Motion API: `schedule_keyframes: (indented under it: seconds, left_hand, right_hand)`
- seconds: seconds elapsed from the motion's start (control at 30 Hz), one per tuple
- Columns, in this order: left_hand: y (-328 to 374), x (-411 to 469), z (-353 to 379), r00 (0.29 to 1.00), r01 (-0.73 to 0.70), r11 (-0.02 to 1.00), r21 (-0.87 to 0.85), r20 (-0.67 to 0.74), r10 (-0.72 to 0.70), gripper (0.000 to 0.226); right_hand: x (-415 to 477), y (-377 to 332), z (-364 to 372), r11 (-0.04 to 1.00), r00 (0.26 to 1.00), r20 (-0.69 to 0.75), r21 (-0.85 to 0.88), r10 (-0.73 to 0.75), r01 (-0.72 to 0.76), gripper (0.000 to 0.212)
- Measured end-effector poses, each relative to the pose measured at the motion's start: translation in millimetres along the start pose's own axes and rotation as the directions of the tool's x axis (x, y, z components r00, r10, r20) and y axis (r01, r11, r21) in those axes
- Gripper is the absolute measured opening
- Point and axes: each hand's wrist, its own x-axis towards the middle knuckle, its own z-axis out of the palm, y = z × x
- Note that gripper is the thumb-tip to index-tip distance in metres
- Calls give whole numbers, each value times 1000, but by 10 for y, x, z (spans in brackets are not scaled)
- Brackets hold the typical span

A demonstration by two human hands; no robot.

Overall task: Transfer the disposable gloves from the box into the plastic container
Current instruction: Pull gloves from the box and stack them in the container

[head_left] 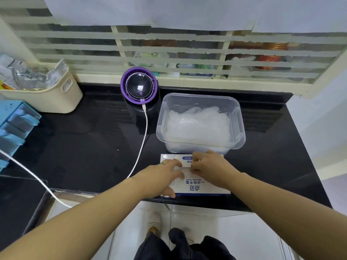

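A white and blue glove box (203, 186) lies flat at the front edge of the black counter (84, 147). My left hand (159, 177) holds the box, fingers on its top near the opening and thumb on its front side. My right hand (210, 166) has curled fingers at the opening and pinches thin translucent gloves (183, 172) that show between the two hands. Just behind the box stands the clear plastic container (241, 128), lid off, with a pile of clear gloves (199, 124) inside.
A purple round fan (139, 87) stands left of the container, its white cable (143, 132) running down past the box. A cream basket (56, 98) and a blue drawer organiser (15, 124) sit at the left. A barred window runs behind the counter.
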Motion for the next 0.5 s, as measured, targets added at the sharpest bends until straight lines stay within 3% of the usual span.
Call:
schedule_keyframes:
  seconds: [0.13, 0.3, 0.5]
  left_hand:
    - [0, 18, -28, 1000, -6, 1000, -7, -4, 6, 59]
    - [14, 45, -90, 999, -19, 998, 61, 31, 17, 60]
    - [51, 65, -162, 995, -34, 991, 133, 102, 20, 61]
  right_hand:
    - [-72, -33, -2, 974, 988, -131, 219, 88, -58, 24]
    - [-98, -97, 60, 778, 883, -250, 601, 397, -180, 8]
    - [-161, -267, -205, 640, 769, -339, 759, 543, -118, 15]
